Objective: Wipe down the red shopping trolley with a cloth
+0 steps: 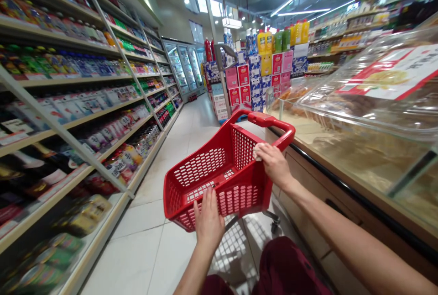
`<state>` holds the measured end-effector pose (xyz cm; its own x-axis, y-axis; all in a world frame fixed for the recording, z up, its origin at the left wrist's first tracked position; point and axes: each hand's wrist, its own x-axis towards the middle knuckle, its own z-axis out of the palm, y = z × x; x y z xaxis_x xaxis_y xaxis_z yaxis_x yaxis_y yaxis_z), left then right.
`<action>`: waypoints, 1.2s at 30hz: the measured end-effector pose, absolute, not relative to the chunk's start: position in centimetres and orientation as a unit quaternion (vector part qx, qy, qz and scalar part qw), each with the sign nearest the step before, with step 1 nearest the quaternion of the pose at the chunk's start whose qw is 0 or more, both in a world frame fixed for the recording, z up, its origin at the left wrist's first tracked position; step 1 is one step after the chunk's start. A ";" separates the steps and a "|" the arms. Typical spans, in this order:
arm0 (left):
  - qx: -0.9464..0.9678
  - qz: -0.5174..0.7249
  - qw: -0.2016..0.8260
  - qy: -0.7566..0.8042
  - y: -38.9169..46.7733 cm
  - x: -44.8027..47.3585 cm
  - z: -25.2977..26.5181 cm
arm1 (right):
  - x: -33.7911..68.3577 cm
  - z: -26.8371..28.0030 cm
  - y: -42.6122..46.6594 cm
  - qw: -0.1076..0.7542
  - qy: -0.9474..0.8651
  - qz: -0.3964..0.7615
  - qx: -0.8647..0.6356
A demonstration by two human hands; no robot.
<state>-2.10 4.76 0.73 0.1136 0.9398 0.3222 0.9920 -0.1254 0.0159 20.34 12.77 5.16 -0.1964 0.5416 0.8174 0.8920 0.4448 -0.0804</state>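
Note:
A red plastic shopping cart [239, 194] stands on the tiled floor just in front of me, with its handle [270, 121] at the far right. Flat against the near side rim lies my left hand [209, 217], its fingers stretched out toward the basket's inside. At the corner below the handle, my right hand [273, 163] is closed on a crumpled whitish cloth [258, 151] and presses it to the cart's rim. Part of the cloth is hidden under the fingers. One caster [274, 225] shows beneath the cart.
Shelves [78, 121] of drinks and cans line the left side. To the right stands a counter [328, 167] with clear-lidded food packs [376, 98]. Stacked boxes and bottles [256, 76] form a display ahead, with glass-door fridges [185, 64] farther back. The tiled aisle [191, 123] runs between.

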 end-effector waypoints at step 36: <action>-0.690 -0.118 0.131 -0.702 1.8 -7.0 -1.0 | 10.0 -0.1 10.1 0.330 -0.856 -0.120 -0.380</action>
<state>-7.04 1.75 -1.04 -0.0136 0.9379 0.3467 0.9997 0.0203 -0.0156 10.04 10.15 -0.07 -0.4935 0.5716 0.6556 0.7299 0.6821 -0.0452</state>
